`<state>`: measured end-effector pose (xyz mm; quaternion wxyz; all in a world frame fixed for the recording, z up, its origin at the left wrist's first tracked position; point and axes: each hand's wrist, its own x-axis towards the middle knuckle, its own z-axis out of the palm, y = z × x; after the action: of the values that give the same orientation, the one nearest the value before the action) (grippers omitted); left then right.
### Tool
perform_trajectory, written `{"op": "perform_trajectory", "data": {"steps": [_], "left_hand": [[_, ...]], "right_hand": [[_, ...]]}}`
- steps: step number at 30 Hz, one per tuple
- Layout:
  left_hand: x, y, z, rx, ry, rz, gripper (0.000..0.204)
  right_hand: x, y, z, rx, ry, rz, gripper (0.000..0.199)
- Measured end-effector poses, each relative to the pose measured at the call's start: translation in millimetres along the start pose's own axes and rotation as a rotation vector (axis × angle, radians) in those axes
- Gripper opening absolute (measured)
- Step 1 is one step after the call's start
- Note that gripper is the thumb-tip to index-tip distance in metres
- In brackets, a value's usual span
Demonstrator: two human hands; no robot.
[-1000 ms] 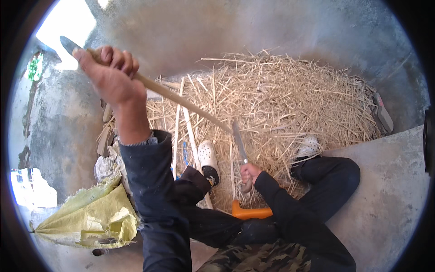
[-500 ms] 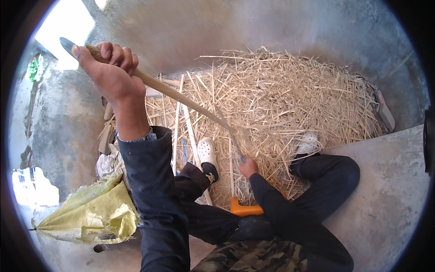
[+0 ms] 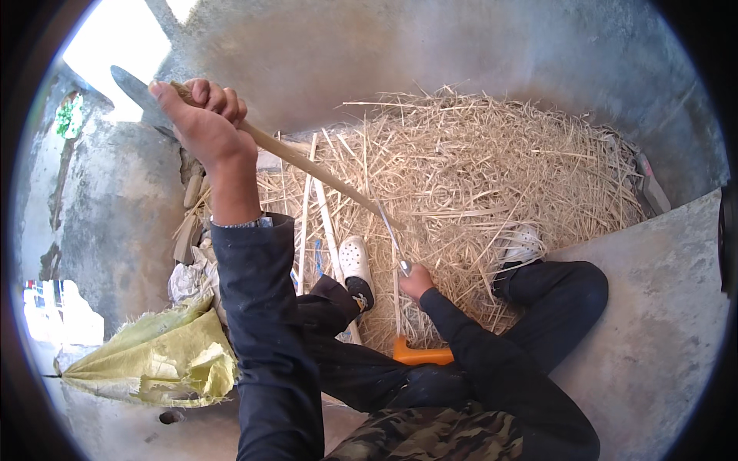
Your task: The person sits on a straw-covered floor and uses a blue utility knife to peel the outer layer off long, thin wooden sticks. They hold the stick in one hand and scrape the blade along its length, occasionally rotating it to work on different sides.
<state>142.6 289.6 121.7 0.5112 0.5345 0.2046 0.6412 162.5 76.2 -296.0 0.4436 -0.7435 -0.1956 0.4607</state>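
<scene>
Keep your raised left hand [image 3: 206, 127] clenched on the bamboo strip [image 3: 307, 165] and your right hand [image 3: 416, 282], gripping the knife [image 3: 392, 234], shaving away toward the straw pile [image 3: 492, 177].

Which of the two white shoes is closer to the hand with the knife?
The left shoe. It lies just beside the right hand that holds the knife, while the right shoe sits farther off in the straw.

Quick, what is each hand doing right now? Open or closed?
Left hand: closed around a long pale cane, raised high.
Right hand: closed on a knife set against the cane.
</scene>
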Motion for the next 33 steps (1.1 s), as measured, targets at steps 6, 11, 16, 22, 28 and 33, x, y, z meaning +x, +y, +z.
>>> {"op": "perform_trajectory", "data": {"steps": [6, 11, 16, 22, 28, 33], "left_hand": [[0.6, 5.4, -10.5, 0.023, 0.014, 0.040, 0.058], [2.4, -7.0, -6.9, -0.001, -0.015, -0.007, 0.058], [8.5, -4.8, -8.4, 0.009, 0.004, 0.018, 0.057], [4.3, -7.0, 3.1, 0.016, 0.014, 0.002, 0.055], [6.3, -0.8, -8.9, 0.022, 0.043, -0.004, 0.054], [3.2, 2.2, -17.8, 0.019, 0.049, 0.022, 0.054]], "right_hand": [[-9.2, 6.6, 8.8, -0.103, 0.084, -0.297, 0.031], [38.6, 151.1, -14.0, -0.393, -0.136, 0.356, 0.029], [24.7, 89.1, -35.7, 0.373, -0.369, 0.622, 0.008], [-10.0, 14.8, 2.2, 0.164, -0.169, 0.223, 0.020], [-81.0, -103.6, 11.0, 0.139, -0.071, -0.373, 0.026], [-58.8, -97.6, 30.1, 0.072, -0.044, -0.376, 0.028]]}}
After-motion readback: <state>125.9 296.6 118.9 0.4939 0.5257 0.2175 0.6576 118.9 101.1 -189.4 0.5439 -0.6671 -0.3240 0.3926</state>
